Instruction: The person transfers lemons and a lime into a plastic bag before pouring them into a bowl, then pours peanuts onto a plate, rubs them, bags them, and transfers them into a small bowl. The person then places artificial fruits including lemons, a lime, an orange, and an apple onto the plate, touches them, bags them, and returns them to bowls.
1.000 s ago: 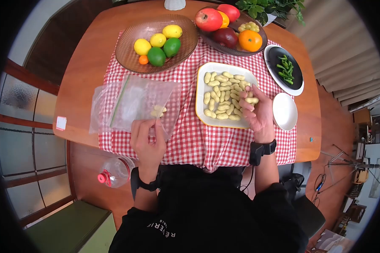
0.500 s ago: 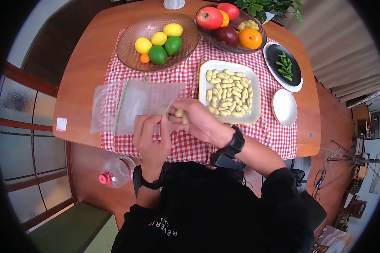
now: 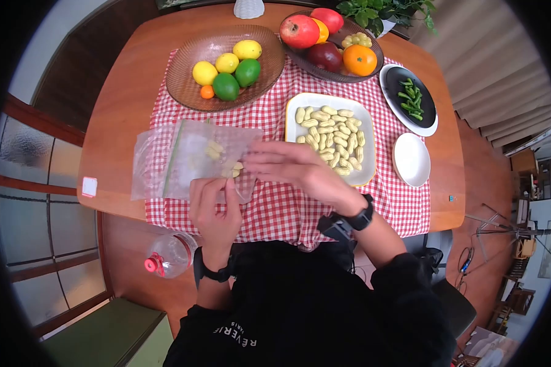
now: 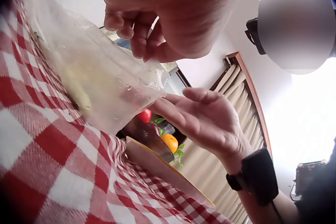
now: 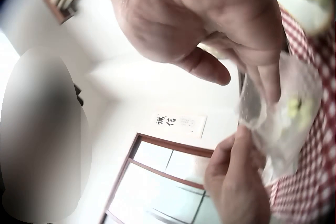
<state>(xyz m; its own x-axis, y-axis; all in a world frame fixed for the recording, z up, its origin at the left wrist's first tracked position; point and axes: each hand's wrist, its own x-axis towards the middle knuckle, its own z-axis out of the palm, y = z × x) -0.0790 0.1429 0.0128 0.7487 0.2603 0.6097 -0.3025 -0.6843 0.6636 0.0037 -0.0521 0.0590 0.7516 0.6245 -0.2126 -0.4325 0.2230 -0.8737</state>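
Observation:
My left hand [image 3: 216, 211] pinches the near edge of a clear plastic zip bag [image 3: 187, 160] lying on the checked cloth. Straight fingers of my right hand [image 3: 303, 171] reach to the bag's right end, and the palm faces it with nothing held. In the right wrist view those fingertips dip into the bag's open mouth [image 5: 252, 109]. Several peanuts [image 3: 214, 150] show through the plastic, with more close to the left fingertips. To the right, a white tray [image 3: 292, 100] with a yellow rim holds many peanuts [image 3: 333, 137].
At the back stand a brown glass bowl [image 3: 180, 58] of lemons and green fruit and a dark bowl [image 3: 373, 72] of mixed fruit. On the right are a plate [image 3: 431, 101] with green peppers and a white bowl [image 3: 411, 160]. A plastic bottle [image 3: 174, 254] is below the table's edge.
My right hand has come left from the tray to the bag with peanuts, then let them go, its fingers straightening. More peanuts now show inside the bag. My left hand keeps its pinch.

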